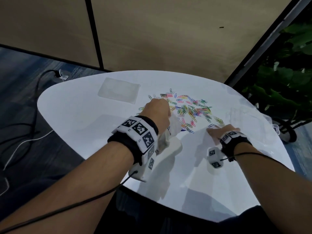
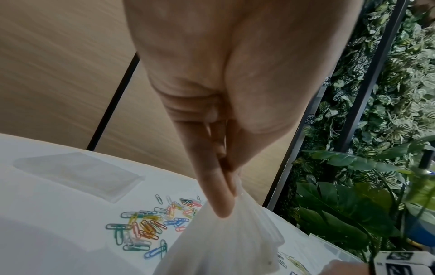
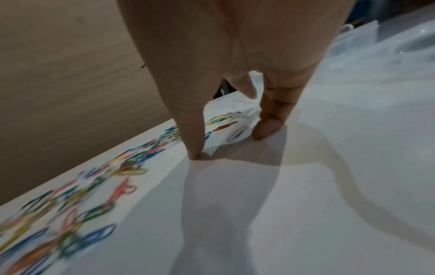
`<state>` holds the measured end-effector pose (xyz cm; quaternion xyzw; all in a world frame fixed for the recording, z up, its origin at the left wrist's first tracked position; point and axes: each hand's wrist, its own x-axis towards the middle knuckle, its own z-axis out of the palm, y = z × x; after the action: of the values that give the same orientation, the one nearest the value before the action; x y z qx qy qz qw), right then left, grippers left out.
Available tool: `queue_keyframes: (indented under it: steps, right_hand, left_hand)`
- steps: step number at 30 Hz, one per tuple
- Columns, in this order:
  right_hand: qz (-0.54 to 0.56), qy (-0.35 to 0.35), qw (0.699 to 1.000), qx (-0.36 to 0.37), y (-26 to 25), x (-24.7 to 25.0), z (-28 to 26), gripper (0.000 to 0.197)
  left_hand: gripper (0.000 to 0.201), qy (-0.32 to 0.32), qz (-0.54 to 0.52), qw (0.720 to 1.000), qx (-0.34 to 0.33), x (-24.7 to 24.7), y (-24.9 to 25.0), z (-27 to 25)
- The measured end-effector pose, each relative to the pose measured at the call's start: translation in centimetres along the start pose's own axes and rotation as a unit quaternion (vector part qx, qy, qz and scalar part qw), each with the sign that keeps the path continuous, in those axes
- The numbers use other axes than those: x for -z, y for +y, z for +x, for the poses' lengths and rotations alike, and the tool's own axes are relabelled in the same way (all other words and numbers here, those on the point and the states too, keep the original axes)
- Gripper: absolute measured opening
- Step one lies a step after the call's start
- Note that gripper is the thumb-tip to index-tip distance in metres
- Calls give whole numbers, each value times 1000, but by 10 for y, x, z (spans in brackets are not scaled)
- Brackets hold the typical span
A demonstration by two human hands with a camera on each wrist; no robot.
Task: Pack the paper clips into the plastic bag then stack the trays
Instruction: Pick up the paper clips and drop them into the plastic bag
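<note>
Colourful paper clips (image 1: 190,110) lie scattered across the middle of the white table (image 1: 81,115). My left hand (image 1: 157,110) hovers at the pile's left edge and pinches the gathered top of a translucent plastic bag (image 1: 172,129), which hangs below it. In the left wrist view the left hand (image 2: 228,193) squeezes the bag (image 2: 235,238) between thumb and fingers, above the clips (image 2: 146,227). My right hand (image 1: 221,130) rests fingertips on the table at the pile's near right edge. Its fingertips (image 3: 195,154) are spread on the surface around a few clips (image 3: 226,119), holding nothing.
A clear flat tray (image 1: 118,90) lies at the far left of the table, also seen as the tray (image 2: 77,173). More clear plastic (image 1: 244,115) sits at the right edge. Leafy plants (image 1: 287,81) stand beyond the right side. Cables lie on the floor at left.
</note>
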<state>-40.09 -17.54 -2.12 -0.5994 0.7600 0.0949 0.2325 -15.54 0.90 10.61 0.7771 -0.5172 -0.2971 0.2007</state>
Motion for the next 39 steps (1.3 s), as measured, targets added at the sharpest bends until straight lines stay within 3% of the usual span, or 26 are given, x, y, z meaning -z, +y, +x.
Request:
queue_keyframes:
  steps: [3, 7, 12, 14, 21, 24, 27, 29, 30, 32, 33, 34, 36, 39]
  right_hand:
    - [-66, 29, 997, 30, -10, 9, 9, 65]
    - [-64, 75, 993, 68, -28, 7, 36, 77]
    - [-50, 124, 976, 173, -48, 4, 38, 31]
    - [-68, 155, 966, 195, -55, 1, 38, 22]
    - [-150, 158, 950, 224, -56, 7, 41, 14]
    - [-94, 166, 959, 208, -49, 24, 41, 19]
    - [70, 115, 974, 182, -46, 45, 26, 11]
    - [232, 25, 956, 177, -49, 55, -1, 19]
    - [326, -34, 928, 177, -52, 57, -19, 27]
    - [501, -167, 832, 169, -60, 53, -58, 27]
    - [542, -221, 793, 167, -65, 50, -80, 24]
    - [548, -260, 776, 173, -70, 45, -103, 21]
    - [506, -283, 788, 205, -79, 30, -135, 13]
    - [387, -196, 863, 260, -81, 3, -150, 7]
  left_hand:
    - [29, 3, 4, 1000, -6, 1, 0, 2]
    - [32, 0, 5, 1000, -4, -1, 0, 2]
    - [30, 5, -4, 1000, 2, -2, -2, 5]
    - [29, 8, -9, 1000, 5, -2, -2, 7]
    - [31, 5, -5, 1000, 0, -4, 0, 9]
    - [31, 5, -4, 1000, -3, -3, 0, 10]
    - [29, 2, -5, 1000, -2, -2, 0, 11]
    - [28, 0, -4, 1000, -2, -2, 0, 11]
    - [28, -3, -5, 1000, 0, -2, 0, 11]
    - [27, -10, -9, 1000, 7, -2, 1, 11]
    - [27, -11, -12, 1000, 11, -2, 1, 10]
    - [26, -11, -13, 1000, 14, -1, 1, 9]
    - [25, -9, -19, 1000, 16, 0, 1, 7]
    - [22, -11, -27, 999, 15, 0, 3, 4]
